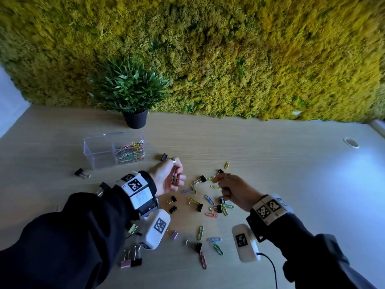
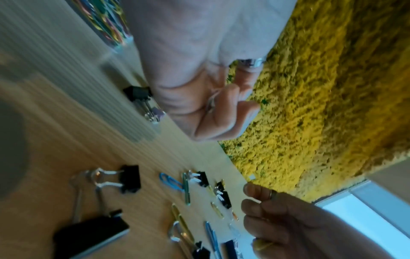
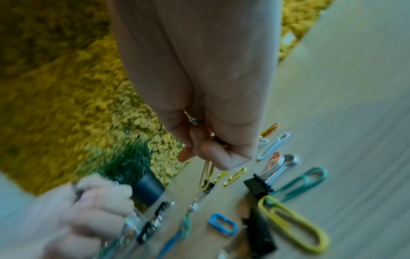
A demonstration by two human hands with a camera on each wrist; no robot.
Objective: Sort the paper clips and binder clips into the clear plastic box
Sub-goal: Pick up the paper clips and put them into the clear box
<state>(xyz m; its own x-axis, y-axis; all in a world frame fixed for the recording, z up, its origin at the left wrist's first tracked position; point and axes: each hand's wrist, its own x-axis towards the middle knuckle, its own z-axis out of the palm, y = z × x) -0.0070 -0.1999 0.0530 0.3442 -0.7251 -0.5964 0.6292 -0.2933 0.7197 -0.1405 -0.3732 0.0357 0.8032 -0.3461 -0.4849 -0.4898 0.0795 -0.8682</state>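
The right hand (image 1: pixel 231 190) pinches a yellow paper clip (image 3: pixel 206 175) while the left hand (image 1: pixel 169 178) grips a bunch, probably saving trips to the box (image 1: pixel 100 151).

Head view sharp, fisheye bend at edges; bright glare patch on desk (image 1: pixel 325 170) right of plant (image 1: pixel 129 88). Both wrist views motion-blurred, dim.

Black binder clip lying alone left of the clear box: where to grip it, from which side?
Grip the black binder clip across its black body, coming from above. It lies flat on the desk with nothing touching it; the body points up-left, and the wire handles trail toward the lower right, thin and low to the surface, probably harder to pinch.
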